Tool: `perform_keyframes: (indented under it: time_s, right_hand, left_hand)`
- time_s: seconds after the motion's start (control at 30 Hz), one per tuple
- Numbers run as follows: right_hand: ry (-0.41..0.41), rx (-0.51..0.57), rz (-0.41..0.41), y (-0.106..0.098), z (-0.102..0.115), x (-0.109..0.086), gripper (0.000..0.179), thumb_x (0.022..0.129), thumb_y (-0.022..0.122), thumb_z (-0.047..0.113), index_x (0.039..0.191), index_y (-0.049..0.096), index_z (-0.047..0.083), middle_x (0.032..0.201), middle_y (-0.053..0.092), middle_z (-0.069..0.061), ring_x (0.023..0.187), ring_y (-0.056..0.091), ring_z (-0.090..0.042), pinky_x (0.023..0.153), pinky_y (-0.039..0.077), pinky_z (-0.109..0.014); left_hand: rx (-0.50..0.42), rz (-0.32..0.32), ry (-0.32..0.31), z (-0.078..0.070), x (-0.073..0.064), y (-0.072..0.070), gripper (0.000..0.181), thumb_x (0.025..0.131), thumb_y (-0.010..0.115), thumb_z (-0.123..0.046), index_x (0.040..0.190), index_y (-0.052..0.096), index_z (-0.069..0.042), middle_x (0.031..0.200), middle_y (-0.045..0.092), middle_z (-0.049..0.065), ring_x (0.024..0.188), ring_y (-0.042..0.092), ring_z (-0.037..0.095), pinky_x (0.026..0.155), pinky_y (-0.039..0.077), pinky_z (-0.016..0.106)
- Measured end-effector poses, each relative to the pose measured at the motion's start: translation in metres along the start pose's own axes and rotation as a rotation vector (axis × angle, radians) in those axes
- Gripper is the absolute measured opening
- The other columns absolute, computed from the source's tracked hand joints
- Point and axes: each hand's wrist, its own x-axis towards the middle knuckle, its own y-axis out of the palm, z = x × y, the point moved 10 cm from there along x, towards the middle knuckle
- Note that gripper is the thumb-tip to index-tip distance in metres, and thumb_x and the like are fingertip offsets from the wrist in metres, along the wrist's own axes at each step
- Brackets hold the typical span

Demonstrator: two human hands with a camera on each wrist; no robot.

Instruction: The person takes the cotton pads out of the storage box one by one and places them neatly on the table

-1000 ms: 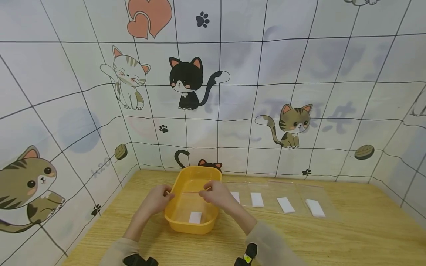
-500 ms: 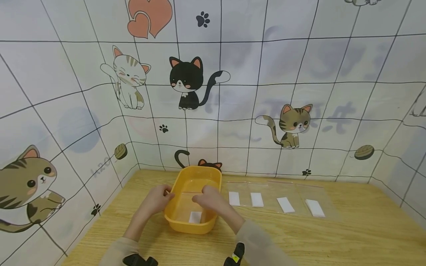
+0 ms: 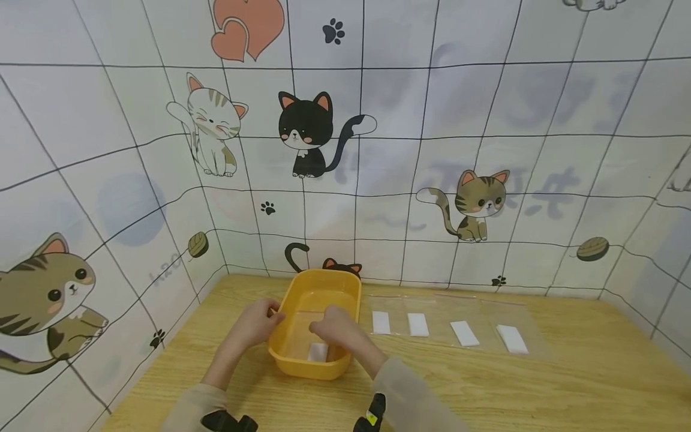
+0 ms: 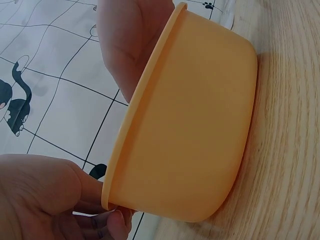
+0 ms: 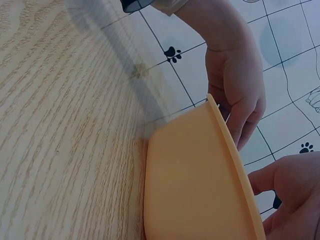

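A yellow plastic basin [image 3: 286, 358] stands on the wooden table. Inside it lies a clear zip bag [image 3: 299, 336] with a small white card [image 3: 317, 353] in its near part. My left hand [image 3: 259, 322] grips the basin's left rim, thumb over the edge and fingers curled beneath, as the left wrist view [image 4: 50, 200] shows. My right hand [image 3: 340, 329] reaches over the right rim into the basin, fingers pointing down toward the bag. Its fingertips are hidden behind the hand and the basin wall [image 5: 195, 175], so I cannot tell whether they pinch the bag.
Right of the basin, a row of clear zip bags [image 3: 439, 306] lies flat, each with a white card [image 3: 418, 324] showing. Behind the table [image 3: 567, 384] hangs a wall sheet [image 3: 388, 222] printed with cats and grid lines.
My right hand has moved left and down into the basin, its knuckles bending over the bag. The card in the bag now looks shinier. My left hand stays at the rim.
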Motion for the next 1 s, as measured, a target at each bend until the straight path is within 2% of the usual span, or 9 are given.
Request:
perform_keyframes:
  time_s: [0.33, 0.4, 0.47, 0.57, 0.63, 0.8, 0.9, 1.0]
  right_hand:
    - [0.021, 0.016, -0.013, 0.001, -0.003, 0.003, 0.020, 0.088, 0.066, 0.015, 0.086, 0.053, 0.000, 0.073, 0.045, -0.006, 0.058, 0.040, -0.017, 0.051, 0.033, -0.028]
    - [0.026, 0.019, -0.021, 0.000, -0.004, 0.004, 0.023, 0.088, 0.066, 0.015, 0.094, 0.053, -0.003, 0.074, 0.045, -0.007, 0.059, 0.041, -0.017, 0.051, 0.033, -0.028]
    - [0.035, 0.025, -0.027, 0.000, -0.005, 0.005, 0.034, 0.088, 0.065, 0.015, 0.108, 0.053, -0.010, 0.074, 0.046, -0.007, 0.058, 0.041, -0.017, 0.052, 0.034, -0.029]
    - [0.039, 0.033, -0.039, 0.000, -0.005, 0.006, 0.054, 0.088, 0.063, 0.015, 0.127, 0.044, -0.017, 0.074, 0.046, -0.008, 0.057, 0.041, -0.017, 0.051, 0.035, -0.029]
    - [0.039, 0.038, -0.053, -0.001, -0.005, 0.007, 0.063, 0.088, 0.061, 0.013, 0.135, 0.036, -0.021, 0.074, 0.046, -0.009, 0.057, 0.042, -0.018, 0.052, 0.035, -0.030]
    - [0.054, 0.017, -0.074, -0.003, -0.007, 0.011, 0.058, 0.087, 0.054, 0.006, 0.135, 0.035, -0.022, 0.078, 0.047, -0.012, 0.062, 0.043, -0.021, 0.056, 0.035, -0.030]
    - [0.057, 0.033, -0.073, -0.002, -0.008, 0.014, 0.054, 0.087, 0.051, 0.003, 0.133, 0.037, -0.022, 0.075, 0.046, -0.011, 0.056, 0.039, -0.018, 0.052, 0.034, -0.028]
    - [0.051, 0.082, -0.074, -0.002, -0.010, 0.015, 0.039, 0.085, 0.049, 0.000, 0.119, 0.049, -0.019, 0.073, 0.044, -0.009, 0.052, 0.034, -0.015, 0.048, 0.031, -0.026]
  left_hand:
    - [-0.015, 0.009, -0.023, 0.002, 0.000, 0.001, 0.014, 0.096, 0.064, -0.004, 0.106, 0.067, 0.006, 0.082, 0.065, 0.008, 0.070, 0.061, 0.017, 0.060, 0.055, 0.032]
    - [-0.011, 0.007, -0.022, 0.002, 0.000, 0.001, 0.014, 0.097, 0.064, -0.004, 0.106, 0.067, 0.006, 0.081, 0.064, 0.008, 0.070, 0.061, 0.017, 0.060, 0.054, 0.032]
    - [-0.007, 0.006, -0.021, 0.002, 0.000, 0.001, 0.014, 0.097, 0.064, -0.004, 0.105, 0.067, 0.006, 0.081, 0.064, 0.008, 0.070, 0.061, 0.017, 0.060, 0.054, 0.033]
    - [-0.003, 0.003, -0.018, 0.001, 0.001, 0.001, 0.013, 0.097, 0.064, -0.004, 0.105, 0.067, 0.006, 0.081, 0.064, 0.008, 0.070, 0.061, 0.017, 0.060, 0.054, 0.033]
    - [-0.002, 0.001, -0.013, 0.001, 0.001, 0.001, 0.013, 0.096, 0.064, -0.004, 0.104, 0.067, 0.006, 0.081, 0.064, 0.008, 0.070, 0.061, 0.017, 0.060, 0.054, 0.033]
    - [0.001, -0.008, -0.003, 0.001, 0.002, 0.000, 0.012, 0.096, 0.065, -0.003, 0.102, 0.067, 0.006, 0.081, 0.064, 0.008, 0.069, 0.061, 0.017, 0.059, 0.054, 0.032]
    - [0.000, -0.009, -0.002, 0.001, 0.002, 0.000, 0.012, 0.096, 0.065, -0.003, 0.102, 0.067, 0.006, 0.081, 0.064, 0.008, 0.070, 0.061, 0.017, 0.059, 0.054, 0.033]
    - [0.004, -0.006, -0.007, 0.001, 0.002, 0.001, 0.012, 0.096, 0.065, -0.003, 0.103, 0.067, 0.006, 0.081, 0.065, 0.008, 0.070, 0.061, 0.018, 0.060, 0.054, 0.032]
